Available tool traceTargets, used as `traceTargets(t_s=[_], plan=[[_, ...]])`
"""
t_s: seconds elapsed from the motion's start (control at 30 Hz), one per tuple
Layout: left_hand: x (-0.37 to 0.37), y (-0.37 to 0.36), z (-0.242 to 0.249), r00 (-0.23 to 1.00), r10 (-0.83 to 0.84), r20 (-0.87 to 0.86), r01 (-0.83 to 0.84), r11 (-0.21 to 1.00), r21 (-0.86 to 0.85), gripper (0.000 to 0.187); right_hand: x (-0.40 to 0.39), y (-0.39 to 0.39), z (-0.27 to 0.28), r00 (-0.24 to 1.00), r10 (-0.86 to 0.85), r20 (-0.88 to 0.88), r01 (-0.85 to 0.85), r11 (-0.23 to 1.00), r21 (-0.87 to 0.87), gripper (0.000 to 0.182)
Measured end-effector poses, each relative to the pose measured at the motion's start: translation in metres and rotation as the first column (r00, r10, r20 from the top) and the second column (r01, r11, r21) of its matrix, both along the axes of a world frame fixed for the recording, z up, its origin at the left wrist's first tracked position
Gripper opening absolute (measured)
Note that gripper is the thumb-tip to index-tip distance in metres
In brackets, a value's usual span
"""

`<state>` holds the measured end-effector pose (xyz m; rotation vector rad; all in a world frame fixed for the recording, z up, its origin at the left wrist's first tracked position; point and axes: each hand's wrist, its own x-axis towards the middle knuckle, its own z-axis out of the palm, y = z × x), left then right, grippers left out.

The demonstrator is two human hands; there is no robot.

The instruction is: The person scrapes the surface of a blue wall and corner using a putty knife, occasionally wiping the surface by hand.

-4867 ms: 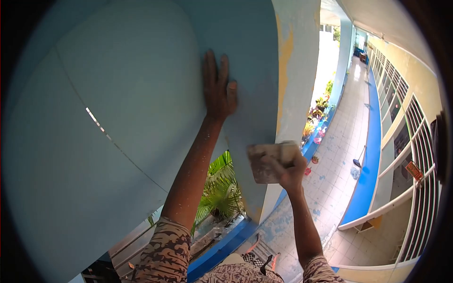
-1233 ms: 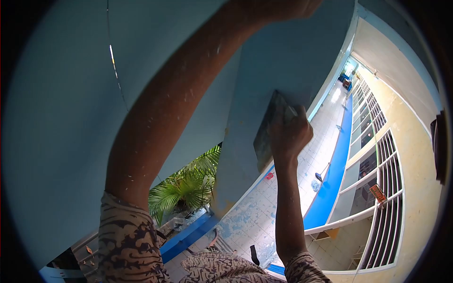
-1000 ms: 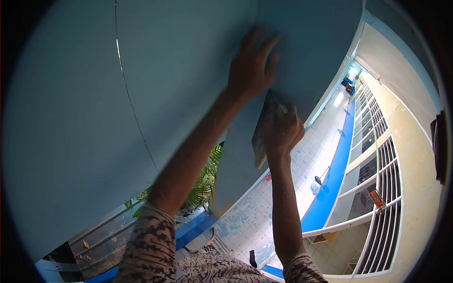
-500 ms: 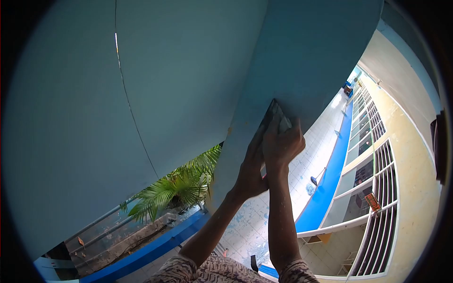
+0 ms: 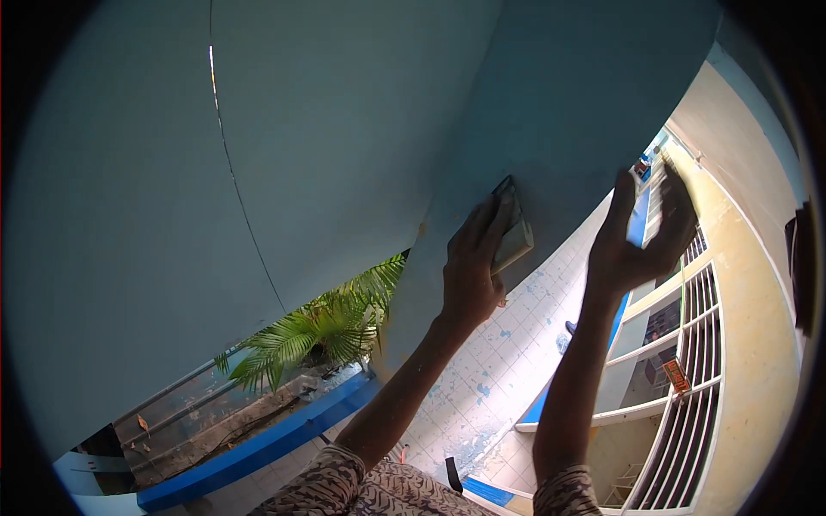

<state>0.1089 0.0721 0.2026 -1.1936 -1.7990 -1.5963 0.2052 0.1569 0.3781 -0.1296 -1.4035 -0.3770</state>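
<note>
My left hand (image 5: 470, 268) is wrapped over a flat rectangular sanding block (image 5: 516, 244). The block has a pale edge, and its dark upper end rests against the blue-painted column face (image 5: 559, 112). Fingers cover much of its left side, and the side toward the paint is hidden. Off to the right, my right hand (image 5: 632, 251) is raised in the air with thumb and fingers apart, holding nothing. Its fingertips are slightly blurred.
A wide blue-grey surface (image 5: 327, 155) with a thin wire (image 5: 225, 155) fills the left. Below are palm leaves (image 5: 318, 331) and a blue ledge (image 5: 258, 451). A tiled floor (image 5: 482, 370), barred windows (image 5: 701, 327) and an orange sign (image 5: 676, 376) lie to the right.
My right hand has let go of the sanding block and moved right, its fingers spreading. My left hand stays on the block, and more of the block's pale edge shows.
</note>
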Motion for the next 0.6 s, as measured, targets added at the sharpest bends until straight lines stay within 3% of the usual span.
traceTargets(t_s=[0.17, 0.33, 0.53, 0.6], plan=[[0.027, 0.003, 0.035, 0.992, 0.106, 0.067, -0.112, 0.99, 0.085, 0.08, -0.053, 0.033, 0.033, 0.993, 0.108, 0.051, -0.099, 0.983, -0.155, 0.099], [0.02, 0.006, 0.033, 0.984, 0.176, 0.037, -0.178, 0.983, 0.051, 0.077, -0.051, 0.035, 0.029, 0.985, 0.169, 0.047, -0.153, 0.961, -0.232, 0.099], [0.004, 0.011, 0.046, 0.982, 0.172, 0.076, -0.181, 0.973, 0.146, 0.085, -0.052, 0.032, 0.03, 0.981, 0.19, 0.033, -0.175, 0.95, -0.26, 0.097], [-0.004, 0.004, 0.047, 0.975, 0.153, 0.158, -0.16, 0.986, 0.033, 0.087, -0.054, 0.032, 0.027, 0.984, 0.176, 0.03, -0.163, 0.954, -0.251, 0.096]])
